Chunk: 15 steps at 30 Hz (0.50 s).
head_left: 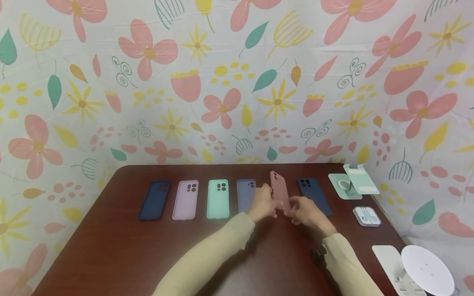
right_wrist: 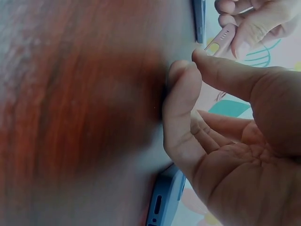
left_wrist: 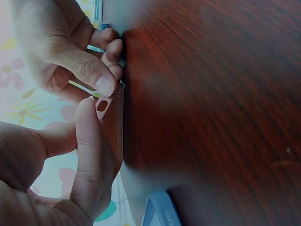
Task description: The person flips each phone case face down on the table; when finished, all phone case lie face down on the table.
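Observation:
Both hands hold a pink phone case (head_left: 279, 192), which stands tilted over the table. My left hand (head_left: 264, 202) grips its left long side. At the lower end, beside the port cutout, the thumb and fingers of my right hand (head_left: 306, 211) pinch a corner. The left wrist view shows the case's end (left_wrist: 103, 107) between the two hands. In the right wrist view, a pink edge (right_wrist: 220, 40) reaches from the left fingers to the right thumb. A grey-blue phone case (head_left: 245, 193) lies left of the hands, partly hidden. Under the right hand's far side lies a dark blue case (head_left: 314, 193).
Further left lie a mint case (head_left: 217, 201), a lilac case (head_left: 185, 201) and a navy case (head_left: 154, 201). On the right are a mint folding stand (head_left: 361, 181), boxed earphones (head_left: 367, 216) and a white round-topped stand (head_left: 427, 269). A floral cloth (head_left: 222, 82) hangs behind the brown table (head_left: 122, 255).

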Motion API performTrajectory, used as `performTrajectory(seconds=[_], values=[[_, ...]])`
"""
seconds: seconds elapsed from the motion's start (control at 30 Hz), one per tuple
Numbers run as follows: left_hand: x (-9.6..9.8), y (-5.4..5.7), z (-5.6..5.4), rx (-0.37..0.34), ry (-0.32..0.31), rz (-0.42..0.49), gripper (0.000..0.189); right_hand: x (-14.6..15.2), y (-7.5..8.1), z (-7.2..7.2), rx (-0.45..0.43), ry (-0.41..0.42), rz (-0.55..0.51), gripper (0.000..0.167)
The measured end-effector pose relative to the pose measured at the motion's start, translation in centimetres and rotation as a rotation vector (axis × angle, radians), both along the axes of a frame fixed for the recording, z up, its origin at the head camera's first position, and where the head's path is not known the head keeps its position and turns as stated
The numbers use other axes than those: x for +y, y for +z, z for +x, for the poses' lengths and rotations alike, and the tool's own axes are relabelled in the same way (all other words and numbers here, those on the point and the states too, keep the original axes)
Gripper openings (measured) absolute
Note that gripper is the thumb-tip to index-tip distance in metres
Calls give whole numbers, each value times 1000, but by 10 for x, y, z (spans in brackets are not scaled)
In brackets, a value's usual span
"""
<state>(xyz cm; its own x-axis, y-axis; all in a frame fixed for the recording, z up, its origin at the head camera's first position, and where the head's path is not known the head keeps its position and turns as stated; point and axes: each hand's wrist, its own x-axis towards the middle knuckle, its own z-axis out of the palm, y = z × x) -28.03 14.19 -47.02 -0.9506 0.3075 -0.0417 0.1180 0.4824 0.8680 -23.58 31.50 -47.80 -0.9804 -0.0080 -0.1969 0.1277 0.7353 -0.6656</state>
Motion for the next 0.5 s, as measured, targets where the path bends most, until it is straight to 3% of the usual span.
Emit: performTrajectory(seconds=[0.3,0.5], values=[[0,0,1,3,-36,-84,24,1,2,5,9,-7,43,63],[0,-1,2,-16,-67,-144,27,2,1,6,27,-13,87,62]])
